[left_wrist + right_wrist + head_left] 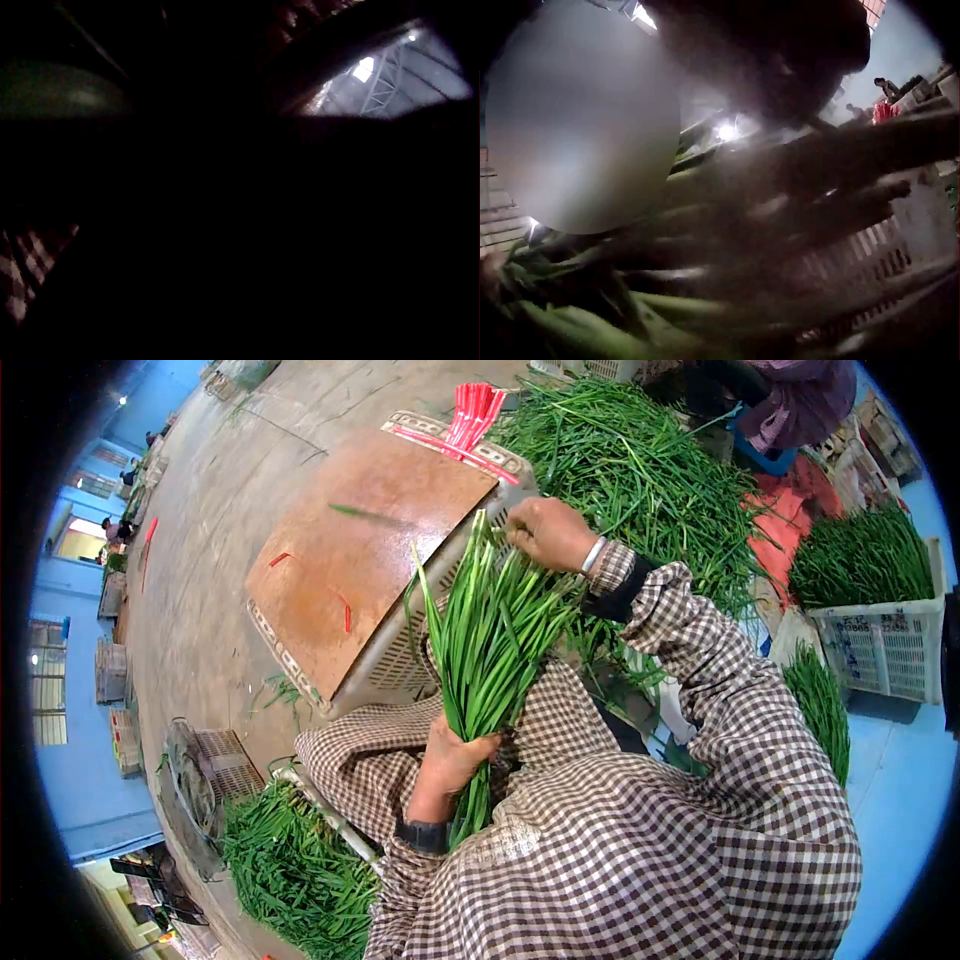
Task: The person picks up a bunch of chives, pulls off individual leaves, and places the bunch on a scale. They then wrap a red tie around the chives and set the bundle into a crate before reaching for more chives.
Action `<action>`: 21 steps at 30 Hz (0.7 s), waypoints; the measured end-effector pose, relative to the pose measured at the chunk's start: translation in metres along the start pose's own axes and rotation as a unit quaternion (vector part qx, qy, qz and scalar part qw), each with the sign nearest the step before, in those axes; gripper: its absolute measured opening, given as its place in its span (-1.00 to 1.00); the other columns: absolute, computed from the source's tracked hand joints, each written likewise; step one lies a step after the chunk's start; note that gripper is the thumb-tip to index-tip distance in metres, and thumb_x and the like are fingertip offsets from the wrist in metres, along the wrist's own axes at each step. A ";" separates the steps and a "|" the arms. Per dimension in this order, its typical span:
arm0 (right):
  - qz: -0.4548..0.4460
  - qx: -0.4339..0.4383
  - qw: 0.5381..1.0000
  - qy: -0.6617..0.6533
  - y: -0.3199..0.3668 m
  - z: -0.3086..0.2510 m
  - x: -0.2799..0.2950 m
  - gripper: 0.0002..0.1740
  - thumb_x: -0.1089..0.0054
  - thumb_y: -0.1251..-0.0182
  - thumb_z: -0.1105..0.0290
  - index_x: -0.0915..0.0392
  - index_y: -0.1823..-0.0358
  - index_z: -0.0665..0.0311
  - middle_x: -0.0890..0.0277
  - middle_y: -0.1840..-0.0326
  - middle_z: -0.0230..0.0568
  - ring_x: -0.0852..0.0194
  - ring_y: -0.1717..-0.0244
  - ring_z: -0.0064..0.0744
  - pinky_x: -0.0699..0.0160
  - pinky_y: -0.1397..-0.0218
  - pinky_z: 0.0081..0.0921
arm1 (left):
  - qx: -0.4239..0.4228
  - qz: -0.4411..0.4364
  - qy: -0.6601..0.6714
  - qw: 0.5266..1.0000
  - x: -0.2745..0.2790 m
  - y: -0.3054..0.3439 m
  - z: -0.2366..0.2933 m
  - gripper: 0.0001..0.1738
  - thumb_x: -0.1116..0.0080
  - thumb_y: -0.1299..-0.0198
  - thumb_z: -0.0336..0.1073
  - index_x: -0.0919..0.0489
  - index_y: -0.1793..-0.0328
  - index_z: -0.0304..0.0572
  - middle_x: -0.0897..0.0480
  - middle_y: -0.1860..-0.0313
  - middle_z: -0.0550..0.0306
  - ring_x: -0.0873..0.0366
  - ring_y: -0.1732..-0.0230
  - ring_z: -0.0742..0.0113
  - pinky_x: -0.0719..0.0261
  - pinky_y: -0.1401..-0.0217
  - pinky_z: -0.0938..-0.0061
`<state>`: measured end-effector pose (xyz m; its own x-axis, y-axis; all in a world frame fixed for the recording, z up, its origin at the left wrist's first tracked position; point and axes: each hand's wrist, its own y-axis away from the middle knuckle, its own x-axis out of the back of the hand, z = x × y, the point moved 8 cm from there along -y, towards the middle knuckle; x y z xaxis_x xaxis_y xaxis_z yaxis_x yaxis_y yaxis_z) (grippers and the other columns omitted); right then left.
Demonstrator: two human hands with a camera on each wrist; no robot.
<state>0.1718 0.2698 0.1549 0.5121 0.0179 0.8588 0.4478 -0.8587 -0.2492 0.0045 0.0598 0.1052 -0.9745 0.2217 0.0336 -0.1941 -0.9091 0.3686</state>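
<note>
My left hand (455, 760) grips a bunch of garlic chives (490, 630) low down, above my lap. The bunch stands upright and fans out, with pale stalk ends at the top. At those ends, my right hand (552, 532) has curled fingers and pinches at a stalk. Dark and blurred, the right wrist view shows green leaves (585, 330) close to the camera. The left wrist view is almost black. A single blurred green leaf (365, 514) shows over the brown board (350, 550) in front of me.
The board lies on an upturned plastic crate (400, 665), with red strips (474, 418) at its far end. A large heap of chives (630, 480) lies to the right. Another pile (295, 870) is at lower left. A full white crate (880, 645) stands at far right, near another person's sleeve (805, 400).
</note>
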 end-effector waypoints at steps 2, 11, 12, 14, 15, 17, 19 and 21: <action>0.102 -0.078 0.992 0.001 -0.001 0.026 0.010 -0.80 -0.06 -0.12 0.29 -0.59 0.36 0.21 -0.50 0.38 0.02 -0.50 0.29 -0.01 -0.52 0.23 -0.15 | -0.001 -0.001 0.009 1.000 -0.001 -0.001 0.000 -0.79 -0.16 0.13 -0.52 -0.48 0.28 -0.30 -0.55 0.51 0.19 -0.45 0.58 0.48 -0.43 0.55 0.56; -0.030 -0.166 0.986 0.008 0.005 0.046 0.044 -0.37 -0.18 -0.15 0.03 -0.41 -0.06 0.42 -0.42 -0.06 0.05 -0.47 0.02 -0.20 -0.44 -0.09 -0.29 | -0.034 0.023 -0.011 0.999 0.003 -0.002 0.000 -0.80 -0.15 0.13 -0.50 -0.49 0.29 -0.31 -0.55 0.53 0.19 -0.46 0.57 0.48 -0.43 0.53 0.55; -0.058 -0.159 0.982 -0.078 0.004 0.030 0.028 -0.43 -0.18 -0.15 0.04 -0.46 -0.02 0.38 -0.44 -0.04 -0.03 -0.50 0.09 -0.27 -0.46 -0.05 -0.30 | -0.049 0.015 -0.044 0.998 0.001 -0.002 0.006 -0.79 -0.13 0.13 -0.51 -0.49 0.28 -0.32 -0.55 0.52 0.18 -0.46 0.57 0.47 -0.43 0.53 0.55; 0.037 -0.040 0.994 -0.097 0.002 -0.008 0.016 -0.59 -0.28 0.02 0.05 -0.61 0.31 0.27 -0.56 0.29 -0.04 -0.53 0.27 -0.14 -0.49 0.14 -0.27 | -0.034 0.001 -0.043 0.998 0.002 -0.002 0.002 -0.79 -0.11 0.11 -0.52 -0.49 0.26 -0.32 -0.55 0.51 0.17 -0.47 0.56 0.47 -0.43 0.54 0.56; -0.014 -0.037 0.998 -0.056 -0.002 -0.014 0.001 -0.65 -0.27 0.01 0.10 -0.59 0.35 0.24 -0.52 0.31 -0.01 -0.51 0.24 -0.09 -0.47 0.14 -0.20 | -0.034 -0.001 -0.045 0.998 0.002 -0.003 -0.001 -0.79 -0.11 0.11 -0.52 -0.49 0.26 -0.32 -0.55 0.51 0.17 -0.47 0.56 0.47 -0.43 0.54 0.56; 0.046 -0.010 0.997 -0.059 -0.004 -0.018 -0.008 -0.71 -0.24 0.00 0.16 -0.58 0.37 0.22 -0.50 0.33 0.02 -0.50 0.22 -0.05 -0.45 0.13 -0.15 | -0.042 0.003 -0.052 0.998 0.003 -0.003 -0.002 -0.81 -0.11 0.09 -0.52 -0.50 0.28 -0.31 -0.55 0.51 0.17 -0.47 0.57 0.46 -0.43 0.54 0.56; 0.090 0.001 0.994 -0.054 -0.003 -0.019 -0.010 -0.78 -0.17 -0.03 0.24 -0.57 0.37 0.22 -0.50 0.35 -0.01 -0.52 0.24 -0.05 -0.48 0.13 -0.15 | -0.038 0.007 -0.041 0.998 0.005 -0.002 -0.005 -0.81 -0.12 0.09 -0.52 -0.49 0.27 -0.31 -0.55 0.51 0.17 -0.47 0.57 0.46 -0.43 0.54 0.55; 0.127 -0.035 0.991 0.007 -0.006 -0.009 -0.002 -0.83 -0.11 -0.06 0.30 -0.57 0.39 0.22 -0.51 0.35 -0.04 -0.54 0.27 -0.08 -0.53 0.18 -0.17 | -0.033 0.005 -0.031 0.999 0.004 -0.001 -0.007 -0.80 -0.13 0.09 -0.52 -0.49 0.26 -0.31 -0.55 0.51 0.17 -0.47 0.57 0.46 -0.44 0.53 0.55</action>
<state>0.1621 0.2702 0.1587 0.5912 -0.2099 0.7787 0.2539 -0.8680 -0.4267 -0.0002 0.0588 0.0988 -0.9681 0.2319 0.0952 -0.1933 -0.9324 0.3053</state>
